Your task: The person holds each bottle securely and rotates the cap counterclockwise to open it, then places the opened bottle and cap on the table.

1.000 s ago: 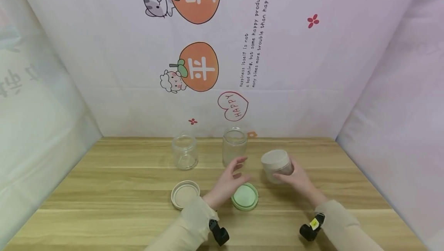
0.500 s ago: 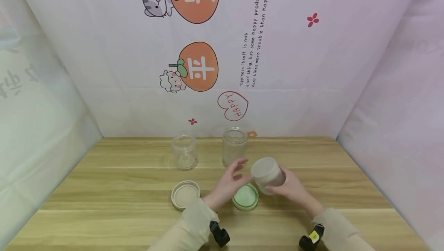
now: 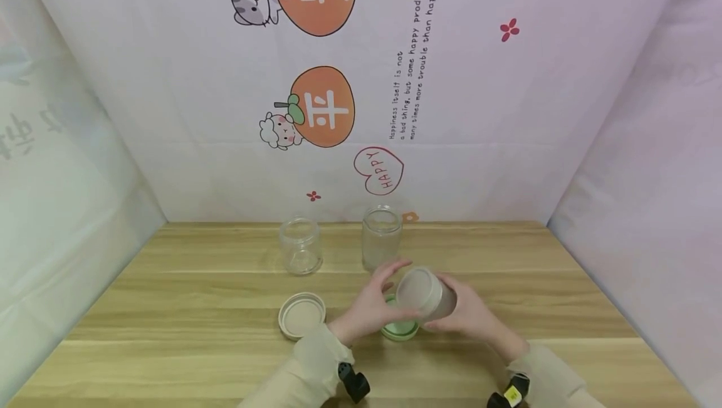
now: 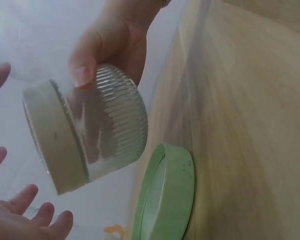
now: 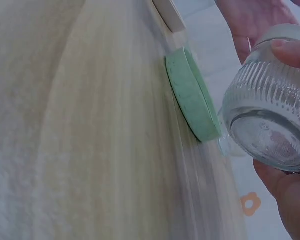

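My right hand (image 3: 475,313) grips a ribbed clear glass jar (image 4: 117,120) by its body and holds it above the table. The jar is tilted, with its off-white lid (image 4: 54,140) on and turned toward my left hand (image 3: 372,306). That hand has its fingers spread beside the lid; the left wrist view shows a gap between them. Below the jar, a green lid (image 4: 172,192) lies on the table, partly covered in the head view. The jar's ribbed base shows in the right wrist view, where no contents can be made out.
Two lidless clear jars stand near the back wall: a short jar (image 3: 301,248) at left and a taller jar (image 3: 381,239) at centre. A beige lid (image 3: 302,316) lies inside up, left of my left forearm. Printed cloth (image 3: 479,145) encloses the wooden table (image 3: 186,314).
My right hand has brought the jar left and nearer to me, tilting its lid toward my left hand. The left hand has stayed almost in place. The jar now covers part of the green lid.
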Tool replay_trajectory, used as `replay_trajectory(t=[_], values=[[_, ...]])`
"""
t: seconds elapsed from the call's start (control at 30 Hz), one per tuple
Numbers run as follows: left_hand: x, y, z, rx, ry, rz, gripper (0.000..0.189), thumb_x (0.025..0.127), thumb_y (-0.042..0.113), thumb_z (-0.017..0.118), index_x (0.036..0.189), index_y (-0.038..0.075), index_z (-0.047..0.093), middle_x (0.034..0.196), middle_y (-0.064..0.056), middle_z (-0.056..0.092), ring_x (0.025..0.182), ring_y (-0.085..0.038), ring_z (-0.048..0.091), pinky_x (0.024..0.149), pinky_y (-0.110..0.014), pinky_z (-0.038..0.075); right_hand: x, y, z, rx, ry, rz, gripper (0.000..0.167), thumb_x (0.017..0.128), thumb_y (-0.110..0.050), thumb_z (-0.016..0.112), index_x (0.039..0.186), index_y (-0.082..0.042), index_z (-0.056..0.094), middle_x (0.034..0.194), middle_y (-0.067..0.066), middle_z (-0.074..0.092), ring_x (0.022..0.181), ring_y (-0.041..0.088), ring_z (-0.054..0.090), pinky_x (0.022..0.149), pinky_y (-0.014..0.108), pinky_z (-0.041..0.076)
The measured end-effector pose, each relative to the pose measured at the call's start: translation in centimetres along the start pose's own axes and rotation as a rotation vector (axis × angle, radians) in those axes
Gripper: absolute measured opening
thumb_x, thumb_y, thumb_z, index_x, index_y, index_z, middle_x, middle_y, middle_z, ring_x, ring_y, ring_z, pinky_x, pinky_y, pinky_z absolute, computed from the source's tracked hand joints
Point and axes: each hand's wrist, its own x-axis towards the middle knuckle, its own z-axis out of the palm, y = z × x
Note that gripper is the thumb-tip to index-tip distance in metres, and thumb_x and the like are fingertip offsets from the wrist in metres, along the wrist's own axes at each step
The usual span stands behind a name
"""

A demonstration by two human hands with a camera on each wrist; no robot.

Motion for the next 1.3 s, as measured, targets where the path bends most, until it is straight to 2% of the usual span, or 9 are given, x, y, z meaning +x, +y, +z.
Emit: replay_trajectory(t=[0.2,0.33,0.47,0.63,0.8,1.03,1.2,1.3], values=[[-0.4,0.3,-0.5,0.069,-0.057,0.002,0.089,0.066,0.014,0.086,0.142,0.019,0.04,0.153,-0.01,0.025,0.139,-0.03,0.028,0.11,-0.051,0.032,-0.3,-0.3,0.4,0.009,-0.016,-0.049,0.09,0.057,-0.021,0.088,0.133,0.002,0.046,0.119,0.017,0.06,0.1,0.021,0.056,0.082,0.032,0.046],[-0.6,0.7,-0.6,0.145,-0.109,0.014,0.097,0.061,0.018,0.089,0.143,0.023,0.038,0.154,-0.007,0.021,0.138,-0.031,0.028,0.108,-0.052,0.033,-0.6,-0.6,0.7,-0.042,0.009,-0.09,0.09,0.054,-0.023,0.089,0.13,0.003,0.048,0.116,0.015,0.062,0.098,0.016,0.056,0.081,0.028,0.047],[-0.8,1.1,-0.7,0.219,-0.145,0.051,0.1,0.058,0.021,0.091,0.143,0.028,0.039,0.154,-0.006,0.018,0.136,-0.032,0.031,0.105,-0.05,0.034,-0.8,-0.9,0.9,-0.084,0.016,-0.132,0.092,0.054,-0.025,0.089,0.131,0.005,0.047,0.118,0.016,0.061,0.1,0.018,0.056,0.08,0.028,0.048],[-1.2,1.6,-0.9,0.276,-0.195,0.105,0.099,0.061,0.023,0.09,0.144,0.029,0.037,0.155,-0.006,0.015,0.135,-0.034,0.031,0.104,-0.044,0.036,-0.8,-1.4,1.0,-0.08,-0.003,-0.157,0.095,0.057,-0.026,0.089,0.134,0.005,0.044,0.123,0.019,0.057,0.103,0.024,0.055,0.081,0.028,0.048],[-1.6,1.6,-1.3,0.298,-0.241,0.148,0.096,0.066,0.024,0.087,0.146,0.029,0.034,0.155,-0.004,0.014,0.137,-0.031,0.028,0.105,-0.04,0.036,-0.9,-1.8,1.2,-0.084,-0.038,-0.183,0.093,0.059,-0.027,0.089,0.133,0.006,0.042,0.123,0.018,0.055,0.103,0.026,0.054,0.081,0.027,0.048],[-2.4,1.3,-1.6,0.342,-0.274,0.16,0.095,0.066,0.025,0.087,0.145,0.03,0.035,0.154,0.001,0.017,0.137,-0.021,0.029,0.105,-0.036,0.038,-1.0,-2.1,1.7,-0.074,-0.075,-0.204,0.087,0.062,-0.026,0.087,0.131,0.003,0.042,0.122,0.017,0.054,0.103,0.029,0.054,0.08,0.026,0.049],[-2.7,1.2,-1.6,0.37,-0.285,0.175,0.092,0.066,0.023,0.087,0.144,0.029,0.037,0.153,0.001,0.022,0.139,-0.021,0.025,0.106,-0.038,0.037,-1.1,-1.9,1.9,-0.073,-0.086,-0.212,0.09,0.063,-0.026,0.087,0.133,0.004,0.04,0.125,0.021,0.051,0.104,0.033,0.053,0.08,0.027,0.05],[-2.8,1.1,-1.8,0.356,-0.287,0.175,0.087,0.069,0.018,0.085,0.143,0.028,0.04,0.152,0.0,0.024,0.137,-0.021,0.028,0.106,-0.036,0.038,-1.3,-1.8,1.9,-0.058,-0.073,-0.201,0.091,0.061,-0.025,0.088,0.133,0.003,0.04,0.124,0.02,0.052,0.103,0.03,0.054,0.079,0.027,0.049]])
